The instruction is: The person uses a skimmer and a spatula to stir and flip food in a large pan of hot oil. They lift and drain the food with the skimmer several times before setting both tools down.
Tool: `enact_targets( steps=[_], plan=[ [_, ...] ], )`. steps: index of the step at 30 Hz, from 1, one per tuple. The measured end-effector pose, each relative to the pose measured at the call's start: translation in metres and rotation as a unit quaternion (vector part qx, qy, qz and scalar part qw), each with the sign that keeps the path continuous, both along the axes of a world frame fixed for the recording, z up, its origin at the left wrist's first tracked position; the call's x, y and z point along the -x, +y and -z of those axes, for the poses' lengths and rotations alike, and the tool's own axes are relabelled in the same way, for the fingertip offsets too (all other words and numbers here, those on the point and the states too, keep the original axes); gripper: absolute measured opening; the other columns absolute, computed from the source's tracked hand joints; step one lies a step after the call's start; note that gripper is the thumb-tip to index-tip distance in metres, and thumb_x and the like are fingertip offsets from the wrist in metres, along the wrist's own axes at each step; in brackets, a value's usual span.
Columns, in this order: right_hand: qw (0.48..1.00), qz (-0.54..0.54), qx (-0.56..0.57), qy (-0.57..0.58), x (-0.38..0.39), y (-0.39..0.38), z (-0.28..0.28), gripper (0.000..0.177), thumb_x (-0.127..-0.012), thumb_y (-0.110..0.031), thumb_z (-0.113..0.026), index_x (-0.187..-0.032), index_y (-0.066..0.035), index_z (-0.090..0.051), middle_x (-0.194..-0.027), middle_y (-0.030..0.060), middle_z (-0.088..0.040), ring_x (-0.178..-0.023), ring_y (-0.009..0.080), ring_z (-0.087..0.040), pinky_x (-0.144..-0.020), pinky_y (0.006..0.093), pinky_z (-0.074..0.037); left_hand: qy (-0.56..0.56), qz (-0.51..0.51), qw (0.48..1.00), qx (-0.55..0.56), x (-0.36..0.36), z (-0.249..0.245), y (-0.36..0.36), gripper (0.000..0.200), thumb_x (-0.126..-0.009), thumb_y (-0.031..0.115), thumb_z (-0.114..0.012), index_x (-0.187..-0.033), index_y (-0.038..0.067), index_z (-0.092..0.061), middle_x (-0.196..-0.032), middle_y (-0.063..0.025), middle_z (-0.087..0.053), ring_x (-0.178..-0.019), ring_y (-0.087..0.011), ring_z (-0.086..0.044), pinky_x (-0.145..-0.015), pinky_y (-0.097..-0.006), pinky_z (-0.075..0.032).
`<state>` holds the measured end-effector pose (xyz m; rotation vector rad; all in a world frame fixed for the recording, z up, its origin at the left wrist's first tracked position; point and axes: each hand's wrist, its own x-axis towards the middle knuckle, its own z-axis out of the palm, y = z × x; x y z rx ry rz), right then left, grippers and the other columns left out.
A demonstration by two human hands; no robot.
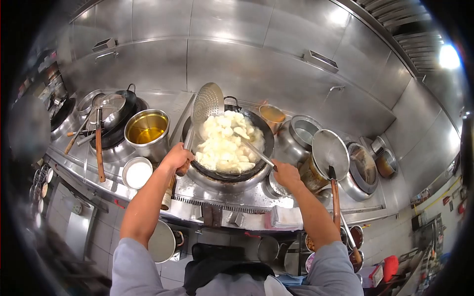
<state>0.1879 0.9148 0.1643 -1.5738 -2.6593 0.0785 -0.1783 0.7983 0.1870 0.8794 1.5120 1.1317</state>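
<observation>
My left hand is wrapped round the wooden handle of a large perforated skimmer, whose round head stands tilted at the back left of the wok. In my right hand is the handle of a metal ladle; its far end is hidden among the food. Pale yellow-white pieces, with steam around them, are heaped in the black wok between my hands.
Left of the wok stand a pot of yellow oil, a bowl of white contents and another wok. To the right are a metal pot, a round strainer on a container, and a lidded pot. Folded cloths lie at the front edge.
</observation>
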Motion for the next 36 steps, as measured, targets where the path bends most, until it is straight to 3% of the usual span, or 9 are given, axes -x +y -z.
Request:
enact_targets(
  steps=[3,4,6,10,15,19,28,36],
  plan=[
    [1.000,0.008,-0.004,0.017,-0.007,-0.009,-0.020,0.047,-0.078,-0.017,-0.055,-0.124,-0.020,-0.049,-0.091,0.0160,-0.064,-0.084,0.0354,-0.062,-0.075,0.0458,-0.049,0.013,-0.082,0.996,-0.039,-0.009,-0.008,-0.011,0.039,-0.070,0.000,-0.057,-0.104,-0.001,-0.038,-0.063,-0.0082,-0.048,-0.046,-0.0163,-0.049,-0.038,-0.0313,-0.040],
    [1.000,0.016,-0.013,0.016,-0.010,-0.009,-0.028,0.047,-0.078,-0.017,-0.055,-0.125,-0.020,-0.048,-0.091,0.0160,-0.064,-0.085,0.0352,-0.062,-0.075,0.0457,-0.049,0.018,-0.082,0.996,-0.037,-0.009,-0.014,-0.015,0.039,-0.070,0.000,-0.057,-0.104,-0.001,-0.038,-0.063,-0.0082,-0.048,-0.046,-0.0163,-0.049,-0.038,-0.0313,-0.040],
    [0.999,0.021,-0.023,0.028,-0.025,-0.008,-0.038,0.048,-0.079,-0.017,-0.054,-0.126,-0.021,-0.048,-0.092,0.0159,-0.064,-0.085,0.0354,-0.062,-0.075,0.0455,-0.049,-0.003,-0.059,0.996,-0.070,-0.012,-0.026,-0.026,0.056,-0.070,0.000,-0.058,-0.119,-0.008,-0.031,-0.062,-0.0079,-0.049,-0.047,-0.0162,-0.049,-0.041,-0.0304,-0.039],
    [0.997,0.019,-0.069,0.012,-0.052,-0.025,-0.090,0.048,-0.080,-0.014,-0.052,-0.127,-0.020,-0.047,-0.097,0.0154,-0.063,-0.089,0.0346,-0.061,-0.077,0.0448,-0.048,0.046,-0.034,0.997,-0.059,-0.023,-0.047,-0.047,0.055,-0.071,0.001,-0.058,-0.119,-0.005,-0.033,-0.065,-0.0074,-0.049,-0.047,-0.0161,-0.049,-0.042,-0.0308,-0.041],
    [0.995,0.040,-0.086,-0.006,-0.094,-0.056,-0.134,0.046,-0.080,-0.013,-0.053,-0.126,-0.018,-0.049,-0.102,0.0146,-0.062,-0.093,0.0336,-0.059,-0.077,0.0443,-0.048,0.090,-0.027,0.994,-0.051,-0.025,-0.028,-0.054,0.048,-0.070,0.001,-0.058,-0.114,-0.004,-0.038,-0.065,-0.0073,-0.049,-0.047,-0.0163,-0.049,-0.043,-0.0313,-0.041],
    [0.992,-0.015,-0.125,-0.010,-0.114,-0.077,-0.152,0.040,-0.082,-0.011,-0.047,-0.120,-0.017,-0.054,-0.096,0.0132,-0.064,-0.090,0.0320,-0.060,-0.075,0.0437,-0.048,0.113,-0.038,0.992,-0.032,-0.038,-0.024,-0.062,0.040,-0.069,0.001,-0.058,-0.105,-0.004,-0.041,-0.063,-0.0067,-0.049,-0.048,-0.0162,-0.049,-0.043,-0.0307,-0.042],
    [0.999,-0.024,-0.040,-0.017,-0.065,-0.071,-0.102,0.037,-0.081,-0.008,-0.048,-0.117,-0.013,-0.054,-0.089,0.0140,-0.065,-0.081,0.0332,-0.064,-0.069,0.0440,-0.050,0.141,-0.037,0.988,-0.058,-0.061,-0.037,-0.067,0.040,-0.068,0.000,-0.058,-0.105,-0.005,-0.044,-0.063,-0.0066,-0.050,-0.048,-0.0158,-0.050,-0.046,-0.0301,-0.044],
    [0.994,-0.047,-0.094,-0.027,-0.069,-0.068,-0.099,0.040,-0.081,-0.008,-0.048,-0.121,-0.012,-0.051,-0.089,0.0146,-0.063,-0.079,0.0320,-0.064,-0.066,0.0422,-0.050,0.134,-0.032,0.989,-0.049,-0.067,-0.043,-0.078,0.044,-0.069,-0.001,-0.058,-0.110,-0.004,-0.042,-0.068,-0.0064,-0.051,-0.051,-0.0151,-0.050,-0.048,-0.0295,-0.044]
  ],
)
